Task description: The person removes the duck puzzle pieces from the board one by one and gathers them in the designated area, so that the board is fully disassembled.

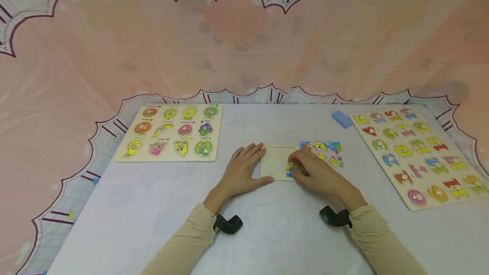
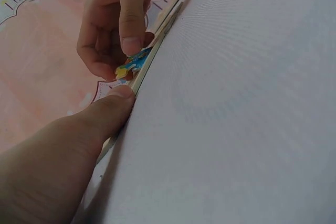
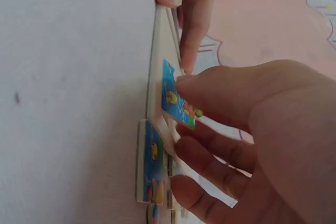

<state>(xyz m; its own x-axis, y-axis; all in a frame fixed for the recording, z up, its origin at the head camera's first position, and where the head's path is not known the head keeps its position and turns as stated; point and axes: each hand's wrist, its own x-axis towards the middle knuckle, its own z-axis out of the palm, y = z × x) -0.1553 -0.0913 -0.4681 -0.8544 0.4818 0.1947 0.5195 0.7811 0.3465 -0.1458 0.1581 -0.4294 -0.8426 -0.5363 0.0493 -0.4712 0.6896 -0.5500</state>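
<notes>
Right hand: plainly, the right hand (image 1: 318, 173) pinches a small blue and yellow puzzle piece (image 1: 291, 169) between thumb and fingertips, and holds it at the near right corner of the little wooden tray (image 1: 273, 160).
Piece: in the right wrist view the puzzle piece (image 3: 177, 104) stands tilted against the tray's edge, one side lifted and not yet flat in the recess.
Left hand: the left hand (image 1: 242, 171) lies flat on the table, fingers straight and spread, holding nothing; its thumb and fingers press on the tray's left edge to steady it.
Tray: the tray sits in the middle of the table, just in front of the person, and its recess looks bare apart from the piece at the corner, though the hands cover part of it, so I cannot be sure.
Loose pieces: a small cluster of loose pieces (image 1: 324, 152) lies just right of the tray, touching or nearly touching one another.
Progress: by my reckoning the work is near its start; one piece is going in, and the whole cluster is left to place.
Around: a fruit peg board (image 1: 172, 133) lies to the far left, a number peg board (image 1: 420, 156) to the right, and a blue block (image 1: 341, 119) beside it, all on the pale table cover (image 1: 267, 232).
</notes>
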